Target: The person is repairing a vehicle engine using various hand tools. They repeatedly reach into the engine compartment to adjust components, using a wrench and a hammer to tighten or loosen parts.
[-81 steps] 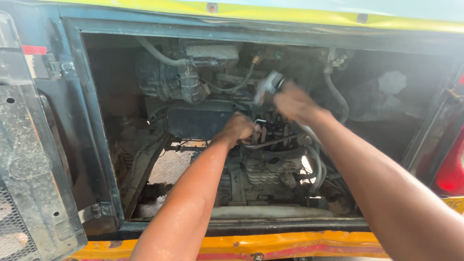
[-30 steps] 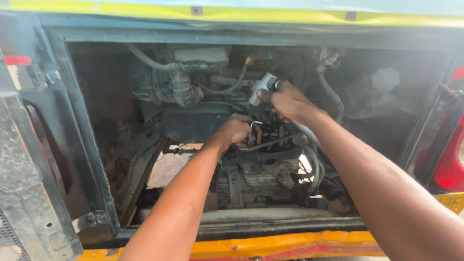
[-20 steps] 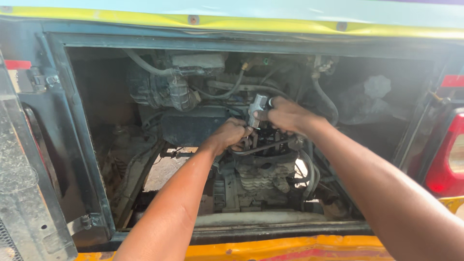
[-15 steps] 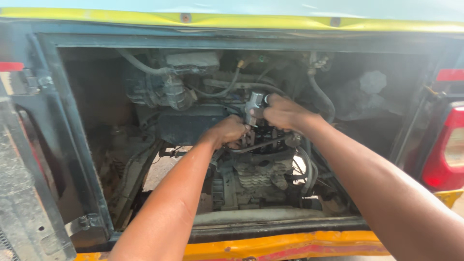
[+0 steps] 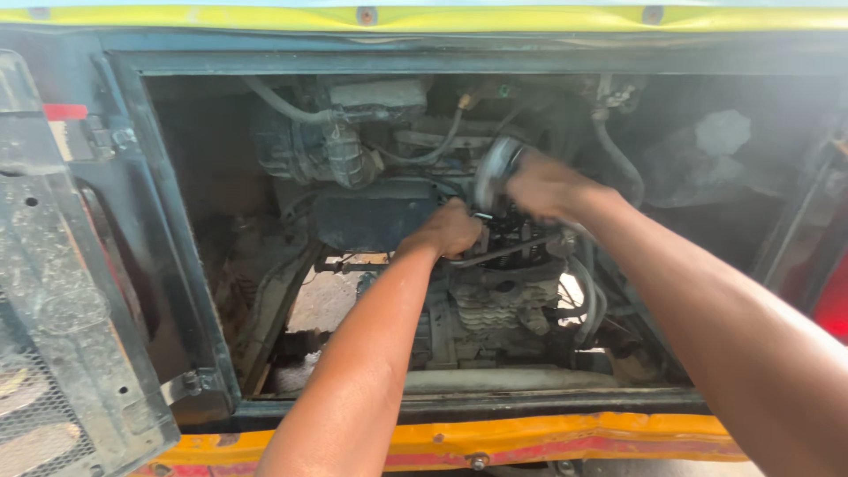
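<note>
Hands [image 5: 450, 231] work cramped among engine [image 5: 495, 300] hoses.

place: vehicle repair spot | evidence: open engine bay [image 5: 424, 265] (yellow bodywork [image 5: 548, 437]), hoses

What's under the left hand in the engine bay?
Below the left hand sits the finned engine block, with a thin metal rod running right. Whatever the fingers grip is covered by the hand.

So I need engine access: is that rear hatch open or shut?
Open: the hatch door hangs aside at left, and both hands reach the engine.
</note>
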